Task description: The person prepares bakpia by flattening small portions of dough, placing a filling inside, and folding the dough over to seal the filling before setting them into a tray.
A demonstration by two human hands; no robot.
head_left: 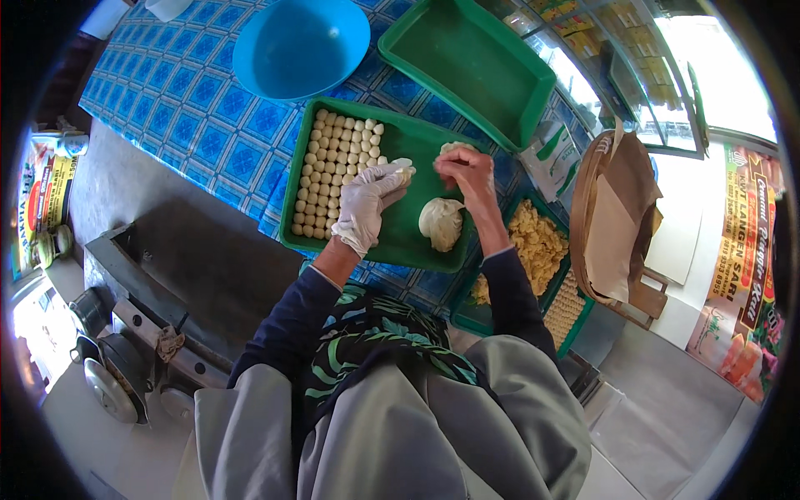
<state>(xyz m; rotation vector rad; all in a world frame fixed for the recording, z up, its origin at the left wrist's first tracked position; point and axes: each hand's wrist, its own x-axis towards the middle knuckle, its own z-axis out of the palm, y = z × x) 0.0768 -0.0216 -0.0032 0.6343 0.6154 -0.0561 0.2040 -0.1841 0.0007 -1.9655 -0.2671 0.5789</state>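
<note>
My left hand [367, 200], in a white glove, is closed around a small piece of pale dough [405, 177] at its fingertips. It is over a green tray [408, 142], beside rows of small round dough balls [333, 171] that fill the tray's left part. Bare and a little to the right, my right hand [471, 177] has its fingers curled together; what they pinch, if anything, is too small to tell. Just beyond its knuckles shows a pale lump [457, 147], partly hidden by the hand. A larger smooth lump of dough [441, 223] rests in the tray's near right corner.
At the back are a blue basin [302, 50] and another green tray [475, 67]. To the right, a tray holds a yellow crumbly mass [533, 237], next to more small balls [567, 308]. A round woven tray [593, 217] stands upright beyond. A blue patterned cloth [200, 108] covers the table.
</note>
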